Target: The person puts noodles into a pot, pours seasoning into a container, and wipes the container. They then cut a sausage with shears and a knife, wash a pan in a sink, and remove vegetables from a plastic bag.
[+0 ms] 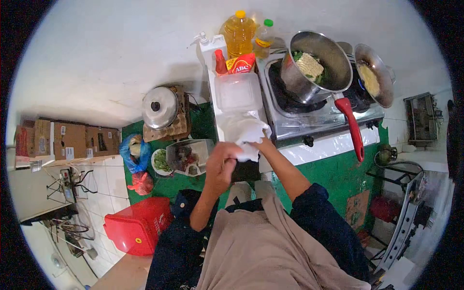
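My right hand (pixel 261 145) grips a white, crumpled cloth-like piece (pixel 239 131) in front of me, and most of its fingers are hidden by the folds. Motion smears my left hand (pixel 222 169), which is at the lower left edge of that white piece. Just beyond them sits a clear plastic container (pixel 238 92) on the white counter. To the right, a steel saucepan (pixel 316 58) with a red handle (pixel 350 128) stands on the stove (pixel 290 116); a block of instant noodles (pixel 309 66) and green leaves lie inside.
A frying pan (pixel 386 82) with pale yellow food sits over a blue flame. Behind the container are an oil jug (pixel 239 36), a red-capped sauce bottle (pixel 220 63) and an ABC packet (pixel 241 63). Leftward lie a lidded pot (pixel 160 107), a bin of scraps (pixel 205 147) and a red box (pixel 130 226).
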`<state>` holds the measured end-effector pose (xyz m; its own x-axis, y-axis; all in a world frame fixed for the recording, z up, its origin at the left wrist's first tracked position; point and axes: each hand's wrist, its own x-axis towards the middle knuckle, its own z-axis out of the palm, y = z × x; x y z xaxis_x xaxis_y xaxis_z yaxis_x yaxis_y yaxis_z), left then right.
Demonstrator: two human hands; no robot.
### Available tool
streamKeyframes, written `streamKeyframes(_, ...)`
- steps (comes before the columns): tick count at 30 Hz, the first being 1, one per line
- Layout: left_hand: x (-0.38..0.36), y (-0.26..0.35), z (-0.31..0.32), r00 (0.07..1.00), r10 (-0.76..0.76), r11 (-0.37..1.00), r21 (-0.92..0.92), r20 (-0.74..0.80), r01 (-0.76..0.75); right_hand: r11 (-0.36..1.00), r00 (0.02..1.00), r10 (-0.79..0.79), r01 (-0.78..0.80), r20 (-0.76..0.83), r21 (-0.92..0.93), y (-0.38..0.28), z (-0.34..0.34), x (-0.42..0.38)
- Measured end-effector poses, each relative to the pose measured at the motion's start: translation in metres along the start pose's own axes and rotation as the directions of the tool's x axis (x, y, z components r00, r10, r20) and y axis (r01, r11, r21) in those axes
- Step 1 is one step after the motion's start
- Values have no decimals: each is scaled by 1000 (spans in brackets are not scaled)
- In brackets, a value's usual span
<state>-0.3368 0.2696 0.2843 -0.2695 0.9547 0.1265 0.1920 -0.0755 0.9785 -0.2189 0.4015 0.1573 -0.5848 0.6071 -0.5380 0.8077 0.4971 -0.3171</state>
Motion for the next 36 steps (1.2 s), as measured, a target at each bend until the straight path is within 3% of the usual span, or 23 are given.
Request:
streamKeyframes(1, -1, 0, 3, 983, -125, 990, -85, -132, 114, 1000, 1000, 5, -5, -4, -2, 1, 0, 3)
streamKeyframes(2, 3, -42, 10, 940, -221, 904, -416, -260, 98, 1000, 1000, 9, -9, -3, -8, 1, 1, 5)
streamKeyframes(5, 1, -173, 8, 729, -652, 738, -394, -208, 548, 1000, 1000, 18, -18, -13, -4, 4, 1, 11)
streamKeyframes(6, -2, -186, 14, 726, -673, 692, -466, -141, 551, 1000, 1000, 19, -19, -18, -3, 5, 1, 12)
streamKeyframes(8, -10, -199, 30, 718, -696, 579, -591, 1, 561, 1000, 999, 24, -24, -24, 0, 7, 1, 14)
streamKeyframes(11, -8, -196, 44, 711, -697, 638, -533, -94, 556, 1000, 999, 26, -26, -31, 9, 12, 4, 18)
streamKeyframes(14, 1, -200, 41, 681, -726, 615, -535, -96, 579, 1000, 999, 25, -24, -43, 18, 15, 6, 22)
streamKeyframes(18, 9, -221, 39, 698, -698, 691, -401, -158, 601, 999, 996, 15, -12, -84, 30, 19, 14, 24)
streamKeyframes(20, 7, -235, 47, 735, -653, 735, -386, -182, 557, 999, 992, 0, 5, -123, 38, 20, 28, 22)
streamKeyframes(23, 19, -225, 51, 660, -690, 721, -201, -297, 664, 995, 974, -56, 71, -218, 63, 24, 57, 16)
streamKeyframes(24, 22, -233, 56, 688, -646, 761, -216, -330, 611, 993, 964, -82, 102, -254, 65, 26, 64, 10)
streamKeyframes(26, 17, -326, 54, 876, -400, 816, 330, -271, 475, 991, 958, -102, 121, -268, 56, 22, 59, -8)
streamKeyframes(27, 11, -340, 56, 893, -372, 790, 418, -254, 448, 993, 969, -92, 105, -228, 47, 8, 34, -22)
streamKeyframes(28, 5, -355, 59, 909, -343, 758, 502, -236, 416, 987, 981, 148, -155, 125, 49, -31, -33, -37)
streamKeyframes(31, 19, -279, 61, 787, -476, 760, 266, -392, 593, 998, 999, -41, 41, -8, 44, -37, -64, -61)
streamKeyframes(32, 22, -268, 61, 735, -518, 749, 183, -437, 637, 996, 999, -38, 37, 21, 81, -30, -64, -57)
streamKeyframes(34, 23, -269, 68, 729, -449, 771, 189, -516, 609, 995, 993, -97, 98, -65, 8, -31, -89, -78)
streamKeyframes(36, 27, -262, 64, 664, -597, 661, 194, -450, 725, 996, 979, -86, 88, -184, 1, -32, -104, -95)
